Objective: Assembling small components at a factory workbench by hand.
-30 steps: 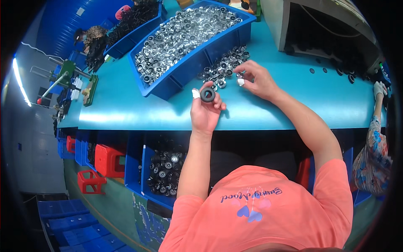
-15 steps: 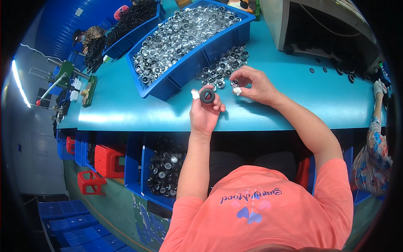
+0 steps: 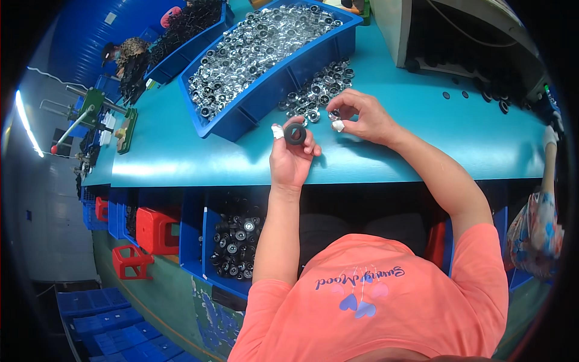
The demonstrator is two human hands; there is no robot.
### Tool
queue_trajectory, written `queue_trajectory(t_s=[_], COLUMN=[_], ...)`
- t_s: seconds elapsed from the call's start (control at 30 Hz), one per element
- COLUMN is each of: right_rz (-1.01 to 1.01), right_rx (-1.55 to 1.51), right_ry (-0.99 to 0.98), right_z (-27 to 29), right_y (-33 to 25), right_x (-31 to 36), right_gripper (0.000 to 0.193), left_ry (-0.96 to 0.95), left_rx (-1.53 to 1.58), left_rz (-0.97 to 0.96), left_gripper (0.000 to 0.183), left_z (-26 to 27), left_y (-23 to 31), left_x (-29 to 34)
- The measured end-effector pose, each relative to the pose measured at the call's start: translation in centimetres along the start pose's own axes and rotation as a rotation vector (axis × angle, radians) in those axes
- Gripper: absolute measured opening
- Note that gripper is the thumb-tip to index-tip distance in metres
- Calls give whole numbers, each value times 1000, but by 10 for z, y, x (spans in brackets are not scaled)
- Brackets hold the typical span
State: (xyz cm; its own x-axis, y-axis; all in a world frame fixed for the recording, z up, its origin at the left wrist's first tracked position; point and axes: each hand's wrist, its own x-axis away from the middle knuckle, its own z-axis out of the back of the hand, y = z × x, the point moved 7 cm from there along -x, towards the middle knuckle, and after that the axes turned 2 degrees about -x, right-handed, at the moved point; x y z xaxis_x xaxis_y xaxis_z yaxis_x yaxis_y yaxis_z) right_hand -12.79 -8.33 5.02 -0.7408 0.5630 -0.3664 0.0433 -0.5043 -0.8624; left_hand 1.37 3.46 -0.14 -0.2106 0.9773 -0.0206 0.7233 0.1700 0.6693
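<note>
Pinched between the thumb and fingers of my left hand is a black rubber ring, like a small toy tyre, its hole facing me. White tape wraps that thumb's tip. My right hand, its thumb also taped white, grips a small shiny wheel hub between thumb and fingertips; the fingers partly cover it. The two hands are apart, above the near part of the turquoise table. Just beyond them lies a loose pile of clear and silver wheel hubs.
A blue bin heaped with similar hubs stands behind the pile. At right are a grey housing and scattered black rings. A green hand press stands left. Below the table edge is a bin of black wheels. Another person's arm reaches in at far right.
My hands keep the same grips and have barely shifted; the whole view has moved slightly. The other person's arm at far right has moved a little.
</note>
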Motion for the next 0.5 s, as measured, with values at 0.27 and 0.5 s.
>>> queue_trajectory(t_s=[0.27,0.5], right_rz=[-4,-9], right_rx=[10,32], right_ry=[-21,-24], right_z=[-1,0], right_y=[1,0], right_x=[0,-1], right_gripper=[33,32], left_ry=[19,29], left_rx=[18,89], left_rz=[-22,-93], left_gripper=[53,44], left_z=[-2,15], left_y=[1,-1], left_x=[1,0])
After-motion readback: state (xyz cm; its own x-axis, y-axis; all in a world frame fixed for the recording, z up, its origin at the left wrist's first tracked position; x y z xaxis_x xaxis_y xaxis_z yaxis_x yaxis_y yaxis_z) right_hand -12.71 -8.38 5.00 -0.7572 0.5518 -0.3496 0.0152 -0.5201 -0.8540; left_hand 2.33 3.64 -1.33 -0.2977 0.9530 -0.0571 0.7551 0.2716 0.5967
